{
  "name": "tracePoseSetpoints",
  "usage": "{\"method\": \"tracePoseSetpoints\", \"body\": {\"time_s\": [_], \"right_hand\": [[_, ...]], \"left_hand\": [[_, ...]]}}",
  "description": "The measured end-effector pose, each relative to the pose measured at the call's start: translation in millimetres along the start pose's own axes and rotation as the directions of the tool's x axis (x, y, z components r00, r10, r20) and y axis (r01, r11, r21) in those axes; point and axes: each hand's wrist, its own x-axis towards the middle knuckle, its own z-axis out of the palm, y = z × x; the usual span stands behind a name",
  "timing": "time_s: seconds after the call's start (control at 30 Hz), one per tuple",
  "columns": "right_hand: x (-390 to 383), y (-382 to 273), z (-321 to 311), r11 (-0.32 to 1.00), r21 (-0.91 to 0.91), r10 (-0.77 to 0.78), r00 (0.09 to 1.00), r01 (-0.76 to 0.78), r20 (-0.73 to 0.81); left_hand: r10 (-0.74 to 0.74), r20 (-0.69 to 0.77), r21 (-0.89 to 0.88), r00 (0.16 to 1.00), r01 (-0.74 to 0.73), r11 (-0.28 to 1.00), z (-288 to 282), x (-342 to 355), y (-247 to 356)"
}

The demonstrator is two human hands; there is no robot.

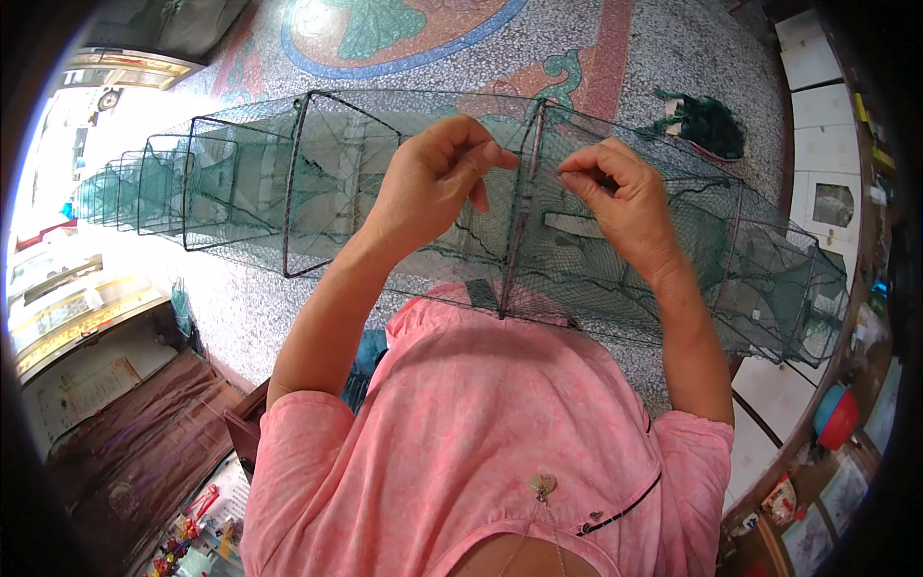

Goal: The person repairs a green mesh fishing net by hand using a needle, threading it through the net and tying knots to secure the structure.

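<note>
A long green mesh net trap point(356, 183) with a row of black square frames stretches crosswise in front of me, over my lap, narrowing toward the left. My left hand point(437, 178) is above the mesh just left of a dark upright frame bar point(521, 221), thumb and forefinger pinched together near that bar. My right hand point(620, 207) is just right of the bar, its thumb and forefinger also pinched over the netting. Whatever is between either hand's fingertips is too fine to make out.
Beyond the trap is a speckled floor with a coloured pattern point(404, 34) and a dark green bundle point(702, 125). White cabinet doors point(817, 144) line the right, near a red-and-blue ball-shaped object point(835, 416). At lower left stands brown wooden furniture point(125, 423).
</note>
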Motion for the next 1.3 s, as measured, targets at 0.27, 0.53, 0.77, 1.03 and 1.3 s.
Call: {"method": "tracePoseSetpoints", "body": {"time_s": [0.27,0.53,0.77,1.03,1.3], "right_hand": [[2,-9,23,0.980,0.199,0.004,0.996,0.013,-0.085],[9,-41,6,0.848,-0.280,-0.496,0.860,0.450,-0.118],[18,-32,25,0.905,-0.288,-0.333,0.942,0.311,-0.030],[20,-76,4,0.817,0.009,-0.572,0.813,0.576,-0.109],[6,-94,-94,0.632,0.434,-0.567,0.765,0.642,-0.305]], "left_hand": [[0.071,-0.054,0.050,0.996,-0.068,0.996,0,4,-6],[0.077,-0.185,0.073,0.980,-0.064,0.995,7,-1,-2],[0.165,-0.194,-0.164,0.967,-0.198,0.966,10,-9,0],[0.105,-0.171,-0.187,0.980,-0.137,0.973,23,-8,-7],[0.211,0.164,0.341,0.964,-0.256,0.905,25,-8,-1]]}}
